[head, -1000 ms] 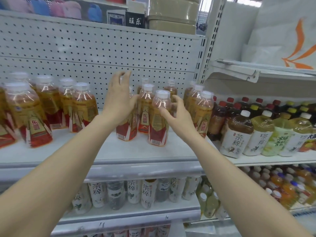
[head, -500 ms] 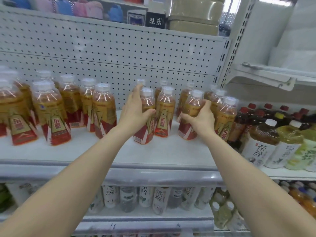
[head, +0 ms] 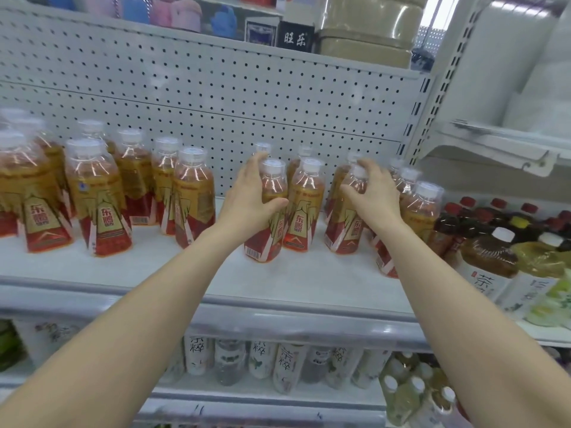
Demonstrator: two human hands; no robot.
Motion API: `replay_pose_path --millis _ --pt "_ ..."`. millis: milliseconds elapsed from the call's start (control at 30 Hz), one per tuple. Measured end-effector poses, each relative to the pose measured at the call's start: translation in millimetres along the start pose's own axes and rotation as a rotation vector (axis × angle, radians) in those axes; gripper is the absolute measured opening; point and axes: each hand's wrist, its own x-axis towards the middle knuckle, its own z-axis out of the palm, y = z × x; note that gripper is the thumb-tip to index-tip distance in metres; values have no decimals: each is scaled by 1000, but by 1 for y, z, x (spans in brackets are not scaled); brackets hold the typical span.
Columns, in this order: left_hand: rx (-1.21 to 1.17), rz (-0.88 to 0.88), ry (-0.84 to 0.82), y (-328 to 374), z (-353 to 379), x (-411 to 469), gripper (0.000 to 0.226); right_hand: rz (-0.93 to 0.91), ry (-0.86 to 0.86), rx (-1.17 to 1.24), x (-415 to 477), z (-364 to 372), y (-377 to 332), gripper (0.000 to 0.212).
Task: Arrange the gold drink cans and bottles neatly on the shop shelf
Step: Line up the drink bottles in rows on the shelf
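the left hand grasps a gold bottle near the middle of the white shelf, thumb wrapped across its front and fingers reaching up behind its neck. whether its base rests on the shelf or sits just off it, i cannot tell. the right hand closes over the shoulder of a second gold bottle further toward the shelf's right end, fingers curled over the top and thumb on its near left side. a third gold bottle stands on the shelf between those two, just beside the first. more gold bottles stand in a file at the shelf's right end, behind the right wrist. a loose cluster of gold bottles fills the shelf's left half, apart from the held ones. past the shelf's right end stand tea bottles with white caps. behind the shelf rises a pegboard.
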Motion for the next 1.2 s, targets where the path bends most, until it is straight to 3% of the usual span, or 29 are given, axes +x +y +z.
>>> replay_pose_path --millis 167,367,467,567,733,933,1200 --pt "0 2 2 1 -3 -2 86 33 89 -38 1 11 -7 63" --pt "-1 1 -8 2 -3 -2 86 27 74 -112 7 16 -3 63" --pt "9 2 -4 2 -3 -2 86 -154 230 -240 2 18 -5 56" --pt "13 -3 -13 1 -4 0 87 -352 288 -102 -8 26 -23 50" --pt "-2 14 -28 -5 -6 2 87 -75 -88 240 -19 54 -45 89" --pt "-34 62 -53 -13 -8 6 86 65 -38 211 -28 57 -54 76" --pt "-93 78 -65 -14 -8 4 85 200 -86 221 -61 2 -35 72"
